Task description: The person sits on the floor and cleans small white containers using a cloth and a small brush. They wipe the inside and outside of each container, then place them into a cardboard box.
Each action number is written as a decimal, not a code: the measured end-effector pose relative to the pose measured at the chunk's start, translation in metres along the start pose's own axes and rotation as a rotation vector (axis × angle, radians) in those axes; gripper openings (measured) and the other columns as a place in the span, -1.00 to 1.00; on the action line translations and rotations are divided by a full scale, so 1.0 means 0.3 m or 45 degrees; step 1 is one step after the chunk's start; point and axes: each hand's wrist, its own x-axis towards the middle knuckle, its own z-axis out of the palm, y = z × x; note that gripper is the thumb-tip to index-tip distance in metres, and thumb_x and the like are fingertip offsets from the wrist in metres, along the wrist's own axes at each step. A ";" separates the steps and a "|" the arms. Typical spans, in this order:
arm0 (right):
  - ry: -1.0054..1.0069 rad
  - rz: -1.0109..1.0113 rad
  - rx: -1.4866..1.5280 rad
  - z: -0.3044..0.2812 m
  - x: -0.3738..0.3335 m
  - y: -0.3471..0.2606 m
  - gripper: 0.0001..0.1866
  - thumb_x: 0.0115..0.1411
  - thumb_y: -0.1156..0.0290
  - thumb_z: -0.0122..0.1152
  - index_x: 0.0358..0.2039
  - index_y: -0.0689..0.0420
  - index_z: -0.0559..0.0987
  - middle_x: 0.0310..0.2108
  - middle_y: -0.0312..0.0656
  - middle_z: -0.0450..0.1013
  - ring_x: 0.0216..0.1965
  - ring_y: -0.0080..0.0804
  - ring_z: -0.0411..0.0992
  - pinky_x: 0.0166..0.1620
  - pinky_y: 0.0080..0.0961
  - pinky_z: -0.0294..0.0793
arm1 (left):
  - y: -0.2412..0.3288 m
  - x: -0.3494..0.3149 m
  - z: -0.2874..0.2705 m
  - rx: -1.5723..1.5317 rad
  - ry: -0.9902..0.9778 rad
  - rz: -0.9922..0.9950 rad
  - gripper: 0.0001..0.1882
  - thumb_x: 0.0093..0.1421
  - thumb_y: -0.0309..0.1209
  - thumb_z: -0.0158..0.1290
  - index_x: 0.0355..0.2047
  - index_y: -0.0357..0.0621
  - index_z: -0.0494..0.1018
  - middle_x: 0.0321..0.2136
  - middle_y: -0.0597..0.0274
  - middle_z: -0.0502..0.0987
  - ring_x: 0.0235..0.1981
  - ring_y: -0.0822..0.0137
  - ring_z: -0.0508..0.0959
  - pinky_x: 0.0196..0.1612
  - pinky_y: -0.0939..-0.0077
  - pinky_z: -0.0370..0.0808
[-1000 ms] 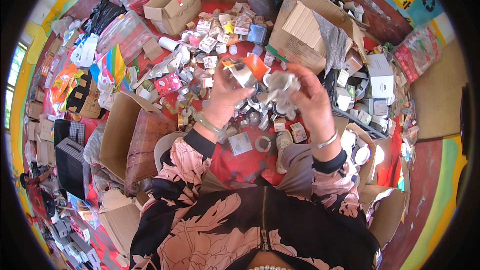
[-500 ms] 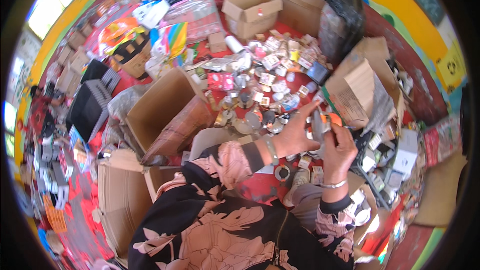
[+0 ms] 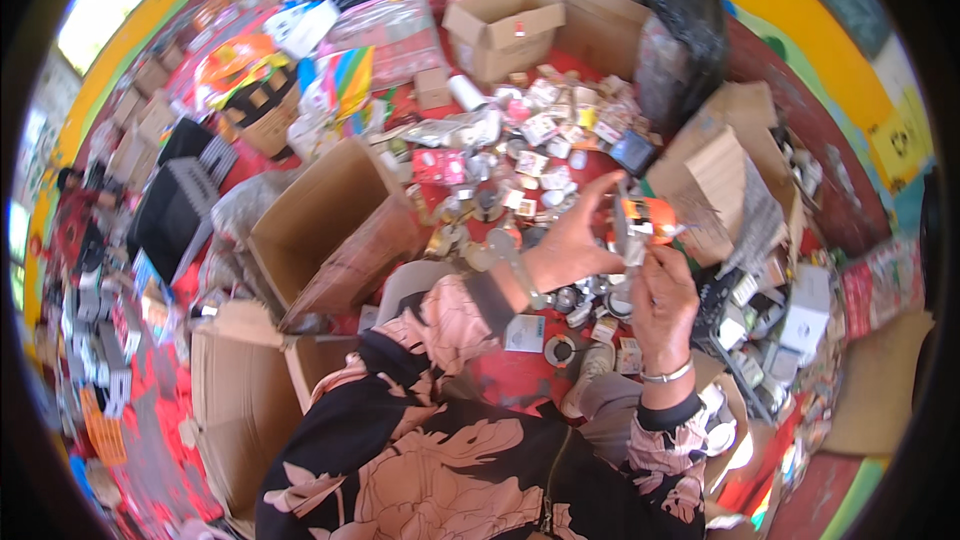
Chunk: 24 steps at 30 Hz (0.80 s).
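A grey, flat-edged piece with a bright orange part on its right side [image 3: 648, 220] is held up in front of me, seen nearly edge-on. My left hand [image 3: 572, 252] spans its left side, with fingers at the top edge and thumb near the bottom. Just below the piece, my right hand [image 3: 664, 298] is closed in a pinch at its lower edge. What the right fingertips grip is too small to make out. Beneath both hands lie many small metal and plastic parts and a dark ring-shaped piece [image 3: 560, 350].
An open cardboard box [image 3: 330, 230] leans to the left, another box [image 3: 503, 32] stands at the back. Small white boxes [image 3: 545, 130] lie heaped ahead. On the right are a torn carton [image 3: 715, 185] and a dark crate [image 3: 745, 370]. A person [image 3: 75, 215] is at the far left.
The grey-and-orange piece has turned, so more of its orange part shows. My right hand has moved slightly left and down, its fingers drawn closer together. My left hand has shifted slightly left.
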 end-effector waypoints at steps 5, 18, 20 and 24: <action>-0.081 0.040 0.257 -0.034 -0.001 0.059 -0.75 -0.05 0.69 0.15 -0.30 0.28 0.56 -0.37 -0.09 0.44 -0.38 -0.25 0.45 -0.33 -0.50 0.43 | -0.047 0.001 -0.016 -0.536 -0.133 -0.141 0.06 -0.25 -0.71 0.26 0.24 -0.01 -0.05 0.06 0.19 0.24 0.08 0.25 0.30 0.08 0.30 0.34; 0.020 -0.102 -0.089 -0.103 -0.058 0.168 -0.77 -0.13 0.61 0.22 -0.36 0.18 0.57 -0.39 -0.12 0.46 -0.41 -0.19 0.46 -0.35 -0.45 0.49 | -0.032 0.015 0.041 -0.846 -0.056 -0.251 -0.25 -0.09 -0.34 0.30 0.09 -0.13 0.16 -0.03 0.18 0.37 -0.02 0.22 0.44 -0.03 0.30 0.48; 0.290 0.156 -0.151 -0.136 -0.056 0.213 -0.80 -0.10 0.65 0.18 -0.38 0.19 0.58 -0.38 -0.12 0.45 -0.42 -0.28 0.47 -0.36 -0.50 0.48 | -0.056 0.028 0.025 -0.893 -0.065 -0.307 -0.26 -0.04 -0.24 0.27 0.10 -0.13 0.16 0.00 0.14 0.34 0.01 0.20 0.41 -0.02 0.27 0.48; 0.481 0.385 0.173 -0.189 -0.010 0.208 -0.82 -0.02 0.68 0.13 -0.36 0.21 0.57 -0.32 -0.17 0.42 -0.37 -0.44 0.46 -0.34 -0.61 0.44 | -0.086 0.023 0.008 -0.912 -0.082 -0.372 -0.16 0.01 -0.11 0.19 0.17 -0.23 0.05 0.09 0.02 0.25 0.10 0.04 0.31 0.10 0.15 0.35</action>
